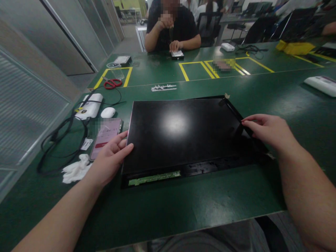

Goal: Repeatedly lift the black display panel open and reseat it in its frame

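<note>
Here on the worktop, the screen lies over its frame, left hand gripping the screen's edge, right hand pinching what looks like the frame's side, presumably to steady both.

The left hand partly hides a phone, and the view's right edge crops a white device

An office-like electronics workroom: yellow tape marks out bays at 1 o'clock on a long green counter, where a dark flat panel lies mid-frame with a bare circuit strip at 6 o'clock. A glass partition lines 9 o'clock; a mesh-backed chair stands at 1, computer monitors between 1 and 2.
</note>
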Available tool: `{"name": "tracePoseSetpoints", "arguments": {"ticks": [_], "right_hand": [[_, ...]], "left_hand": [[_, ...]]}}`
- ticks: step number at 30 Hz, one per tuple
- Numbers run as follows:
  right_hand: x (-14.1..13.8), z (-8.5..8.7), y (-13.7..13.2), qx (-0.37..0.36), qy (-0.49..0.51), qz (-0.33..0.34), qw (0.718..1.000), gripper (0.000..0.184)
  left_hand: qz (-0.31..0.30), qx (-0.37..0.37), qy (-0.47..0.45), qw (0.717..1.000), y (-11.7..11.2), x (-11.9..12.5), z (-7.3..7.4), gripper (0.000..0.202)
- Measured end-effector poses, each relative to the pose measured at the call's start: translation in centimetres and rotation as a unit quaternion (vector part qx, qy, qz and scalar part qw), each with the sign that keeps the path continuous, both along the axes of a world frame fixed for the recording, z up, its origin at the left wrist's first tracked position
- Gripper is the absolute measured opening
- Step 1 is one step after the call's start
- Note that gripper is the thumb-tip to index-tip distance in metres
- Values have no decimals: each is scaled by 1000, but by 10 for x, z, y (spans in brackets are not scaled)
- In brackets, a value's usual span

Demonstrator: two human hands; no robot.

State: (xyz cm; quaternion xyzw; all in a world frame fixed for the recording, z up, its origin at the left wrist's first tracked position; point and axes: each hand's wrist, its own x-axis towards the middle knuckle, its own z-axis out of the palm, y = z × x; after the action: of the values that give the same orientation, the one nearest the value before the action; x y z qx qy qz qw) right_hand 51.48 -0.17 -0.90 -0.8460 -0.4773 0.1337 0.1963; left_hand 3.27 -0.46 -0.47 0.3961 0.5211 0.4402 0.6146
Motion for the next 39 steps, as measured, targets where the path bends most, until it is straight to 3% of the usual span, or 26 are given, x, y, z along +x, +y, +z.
{"name": "tracePoseSetpoints", "arguments": {"ticks": [7, 14, 21, 27, 39], "right_hand": [[-1, 1, 0, 2, 8, -8, 1000, 38], [-8, 7, -1, -1, 5, -15, 1000, 33], [-7, 6, -1, 9, 15, -6, 1000, 36], [0, 1, 0, 12, 14, -1, 1000, 39], [-2, 6, 0, 30, 65, -30, 997, 36]], "left_hand": [[-10, 20, -19, 1000, 0, -4, -6, 80], [11, 34, 20, 999, -1, -5, -11, 87], [4, 50, 72, 996, -4, -6, -8, 70], [3, 135, 146, 980, -1, -15, -17, 53], [-48, 157, 270, 949, 7, -22, -32, 58]]}}
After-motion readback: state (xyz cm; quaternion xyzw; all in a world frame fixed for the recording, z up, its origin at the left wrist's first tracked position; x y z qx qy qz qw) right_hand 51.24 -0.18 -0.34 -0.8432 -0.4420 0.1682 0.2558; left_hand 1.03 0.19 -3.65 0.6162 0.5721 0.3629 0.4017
